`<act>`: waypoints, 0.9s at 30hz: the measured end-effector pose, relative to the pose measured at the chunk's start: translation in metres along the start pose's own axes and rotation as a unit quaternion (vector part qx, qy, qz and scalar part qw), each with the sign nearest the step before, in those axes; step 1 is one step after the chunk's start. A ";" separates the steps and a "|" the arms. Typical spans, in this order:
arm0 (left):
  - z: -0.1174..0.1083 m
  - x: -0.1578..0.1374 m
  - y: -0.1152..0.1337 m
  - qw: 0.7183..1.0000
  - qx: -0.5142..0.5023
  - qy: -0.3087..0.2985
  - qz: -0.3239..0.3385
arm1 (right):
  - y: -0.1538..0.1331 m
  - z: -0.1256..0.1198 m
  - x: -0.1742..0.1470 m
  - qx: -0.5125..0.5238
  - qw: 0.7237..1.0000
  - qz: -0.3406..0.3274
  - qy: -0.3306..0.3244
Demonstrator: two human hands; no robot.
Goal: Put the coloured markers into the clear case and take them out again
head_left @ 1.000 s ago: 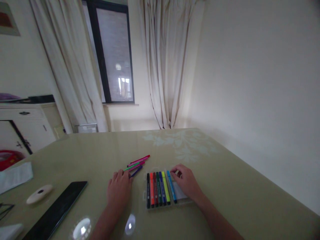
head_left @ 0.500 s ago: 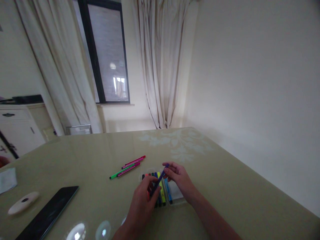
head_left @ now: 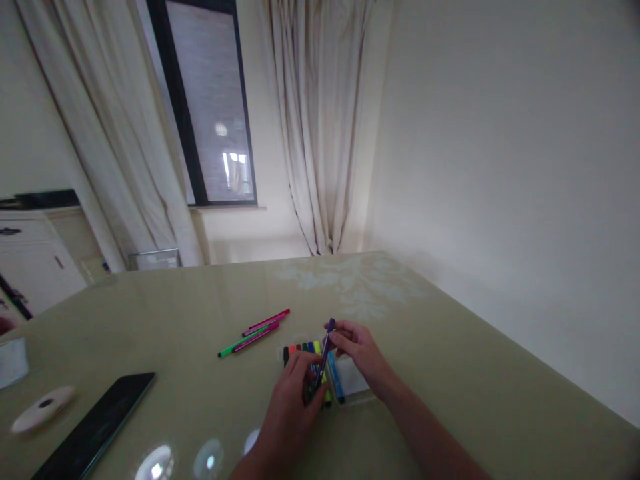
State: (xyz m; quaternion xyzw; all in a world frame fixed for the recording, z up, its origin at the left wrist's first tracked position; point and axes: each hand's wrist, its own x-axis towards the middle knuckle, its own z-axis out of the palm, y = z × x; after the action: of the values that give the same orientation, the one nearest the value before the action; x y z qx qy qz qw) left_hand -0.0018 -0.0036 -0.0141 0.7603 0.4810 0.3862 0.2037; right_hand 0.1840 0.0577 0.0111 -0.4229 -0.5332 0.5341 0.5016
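Note:
A dark purple marker pen [head_left: 325, 353] is held slanting over a clear plastic case [head_left: 357, 400]. My right hand [head_left: 363, 350] pinches its upper, capped end. My left hand [head_left: 295, 390] has its fingers closed round the lower end. Beneath the hands, several markers lie side by side in the case, among them a yellow one [head_left: 327, 398] and a light blue one [head_left: 337, 377]; my left hand hides part of the row. The right part of the case shows a pale bottom. Beyond the case, to the left, a green marker [head_left: 240, 343] and several pink markers [head_left: 257, 338] lie loose on the table.
On the table's [head_left: 175, 313] left side lie a black tablet or phone [head_left: 95, 427], a white oval object [head_left: 44, 408] and a pale paper or cloth [head_left: 13, 362]. Round light reflections show near the front edge. A wall [head_left: 500, 200] runs along the right side.
The purple marker has turned to a steeper slant between my hands. My left hand has shifted slightly right, and the view has moved a little.

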 end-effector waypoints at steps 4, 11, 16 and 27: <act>0.003 -0.006 -0.005 0.985 0.101 -0.088 0.113 | 0.000 -0.022 0.006 -0.061 0.997 -0.006 0.049; 0.001 -0.005 -0.001 0.964 0.191 -0.118 0.145 | 0.014 -0.029 0.008 -0.203 0.977 0.055 0.015; 0.002 -0.005 0.001 0.951 0.232 -0.117 0.167 | 0.020 -0.015 0.004 -0.269 0.961 0.043 0.040; 0.006 -0.007 -0.005 0.943 0.254 -0.118 0.180 | 0.005 -0.009 -0.005 -0.373 0.927 -0.008 0.028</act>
State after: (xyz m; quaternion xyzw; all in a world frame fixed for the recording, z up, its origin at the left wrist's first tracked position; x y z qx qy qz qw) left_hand -0.0011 -0.0073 -0.0239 0.9009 0.3906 0.1886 -0.0135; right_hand 0.1927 0.0542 0.0056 -0.5901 -0.6829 0.2807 0.3265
